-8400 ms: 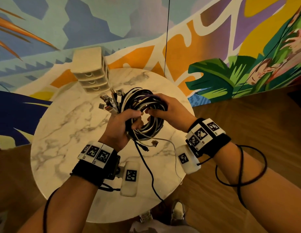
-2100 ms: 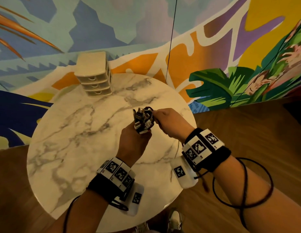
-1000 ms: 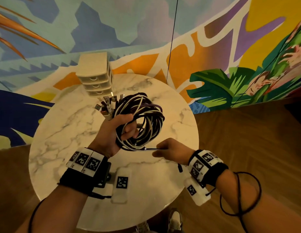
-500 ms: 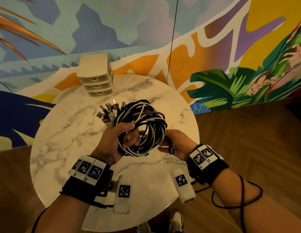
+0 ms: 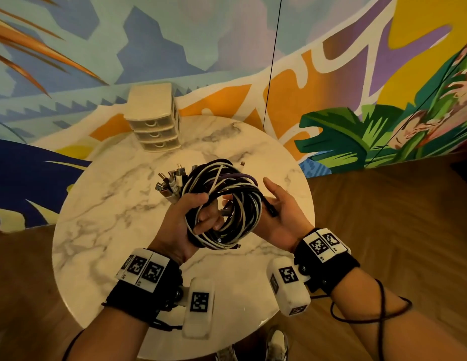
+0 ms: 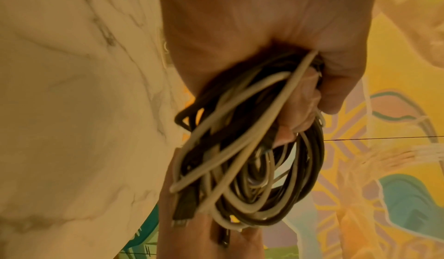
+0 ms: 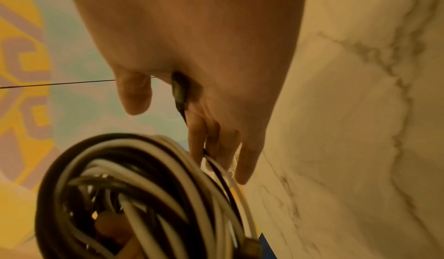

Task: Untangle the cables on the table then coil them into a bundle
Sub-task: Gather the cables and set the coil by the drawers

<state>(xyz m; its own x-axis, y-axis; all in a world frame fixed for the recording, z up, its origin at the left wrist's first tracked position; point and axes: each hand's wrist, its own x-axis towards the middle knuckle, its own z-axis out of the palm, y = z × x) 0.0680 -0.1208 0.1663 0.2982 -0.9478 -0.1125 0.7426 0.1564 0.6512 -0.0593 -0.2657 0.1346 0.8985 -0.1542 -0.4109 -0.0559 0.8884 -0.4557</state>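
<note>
A coil of black, white and purple cables (image 5: 227, 199) is held above the round marble table (image 5: 117, 204). My left hand (image 5: 193, 212) grips its left side, fingers curled through the loops. A cluster of metal plugs (image 5: 169, 186) sticks up past the thumb. My right hand (image 5: 278, 201) lies palm up against the coil's right side, fingers straight, with a black plug (image 5: 270, 208) resting on the palm. The left wrist view shows curled fingers (image 6: 302, 101) round the coil (image 6: 240, 168). In the right wrist view the plug (image 7: 179, 90) lies on the palm beside the coil (image 7: 144, 196).
A small beige three-drawer unit (image 5: 155, 123) stands at the table's far edge against the painted wall. A tiny loose connector (image 5: 242, 163) lies on the marble beyond the coil. Wooden floor surrounds the table, and shoes (image 5: 276, 345) show below its near edge.
My right hand drew the loose cable end from below the coil up to its right side, then opened palm up with the plug on it. My left hand kept its grip.
</note>
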